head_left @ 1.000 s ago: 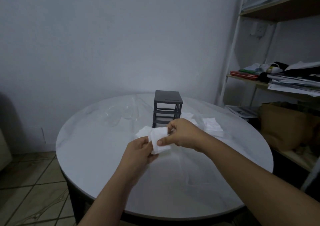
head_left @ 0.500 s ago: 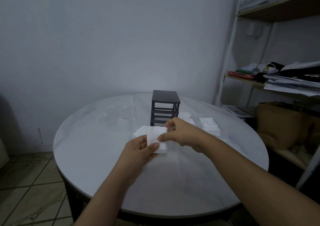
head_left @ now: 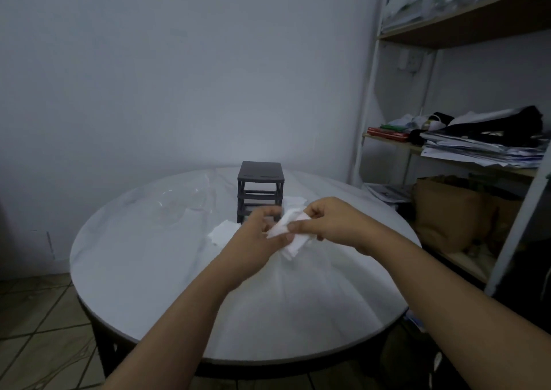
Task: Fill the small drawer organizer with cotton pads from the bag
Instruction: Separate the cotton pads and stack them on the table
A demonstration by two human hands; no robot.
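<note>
A small dark grey drawer organizer (head_left: 260, 185) stands upright at the far middle of the round white table (head_left: 155, 270). Just in front of it, both hands hold a bunch of white cotton pads (head_left: 290, 236) above the table. My left hand (head_left: 258, 237) grips them from the left, blurred. My right hand (head_left: 331, 224) pinches them from the right. More white pads (head_left: 222, 233) lie on the table to the left of my hands, and a few (head_left: 295, 201) show behind my right hand. A clear plastic bag (head_left: 185, 201) lies crumpled left of the organizer.
A shelf unit (head_left: 477, 151) piled with papers, books and dark cloth stands to the right of the table. A brown bag (head_left: 453, 213) sits on its lower shelf. The wall is close behind the table, and tiled floor (head_left: 38, 330) shows at the lower left.
Both hands have shifted to the right with the pads, and my left hand is moving fast. The head has turned slightly, so the organizer sits more centred.
</note>
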